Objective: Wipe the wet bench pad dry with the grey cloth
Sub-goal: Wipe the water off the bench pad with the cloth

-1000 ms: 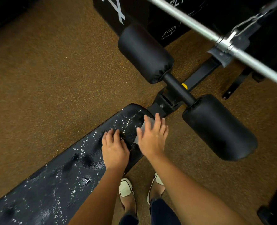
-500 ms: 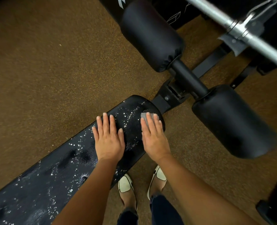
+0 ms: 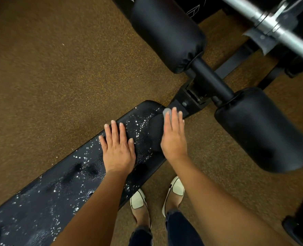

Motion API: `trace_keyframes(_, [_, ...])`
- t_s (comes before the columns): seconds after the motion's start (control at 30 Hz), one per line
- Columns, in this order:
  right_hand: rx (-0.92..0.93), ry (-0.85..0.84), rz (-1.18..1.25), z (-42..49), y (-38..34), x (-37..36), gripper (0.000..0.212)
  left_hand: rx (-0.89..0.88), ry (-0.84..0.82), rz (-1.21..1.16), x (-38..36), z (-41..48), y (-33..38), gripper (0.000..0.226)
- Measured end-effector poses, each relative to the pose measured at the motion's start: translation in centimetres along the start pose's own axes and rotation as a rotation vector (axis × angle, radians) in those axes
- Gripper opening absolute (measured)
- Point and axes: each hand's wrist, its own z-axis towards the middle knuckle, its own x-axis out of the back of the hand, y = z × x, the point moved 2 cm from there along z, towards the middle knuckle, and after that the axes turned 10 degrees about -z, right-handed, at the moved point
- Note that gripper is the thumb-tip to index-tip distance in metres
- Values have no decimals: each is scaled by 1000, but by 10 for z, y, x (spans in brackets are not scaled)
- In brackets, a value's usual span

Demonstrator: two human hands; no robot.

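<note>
Left hand (image 3: 117, 150) is flat on the pad (image 3: 58, 192), palm down, fingers straight and a little spread, gripping nothing. Right hand (image 3: 173, 139) lies flat too, fingers straight and close together, pressing the cloth (image 3: 166, 111) onto the pad's rounded far end near its right edge. There is no curl round the cloth, just a flat press. Only a grey corner of the cloth shows, poking out past the fingertips; the rest is hidden under the hand. Water beads glitter on the pad between the two hands and on down toward the lower left, with dull dark patches among them. Just beyond the pad's end sits a black bracket (image 3: 184, 103), then two fat black rollers (image 3: 166, 32) on a crossbar (image 3: 209, 80). A steel bar (image 3: 271, 27) cuts across the top right corner. Two cream shoes (image 3: 138, 201) stand on the brown floor (image 3: 49, 68) beside the pad
</note>
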Motion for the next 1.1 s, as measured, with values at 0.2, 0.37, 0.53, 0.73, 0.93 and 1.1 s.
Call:
trace_keyframes(0.2, [426, -12, -15, -31, -18, -4, 63, 24, 31, -24, -1, 3, -4, 62])
trace_keyframes(0.37, [82, 36, 33, 10, -8, -3, 59, -6, 33, -20, 1, 6, -5, 62])
trace_keyframes(0.53, [329, 29, 35, 11, -49, -9, 54, 6, 55, -27, 3, 12, -9, 61])
trace_keyframes(0.73, [33, 28, 22, 38, -5, 2, 68, 19, 52, -27, 2, 10, -15, 62])
trace_keyframes(0.93, [388, 31, 83, 11, -56, -8, 56, 20, 58, -15, 1, 10, -15, 62])
trace_keyframes(1.1, [110, 53, 38, 30, -24, -3, 69, 8, 42, -25, 3, 11, -17, 63])
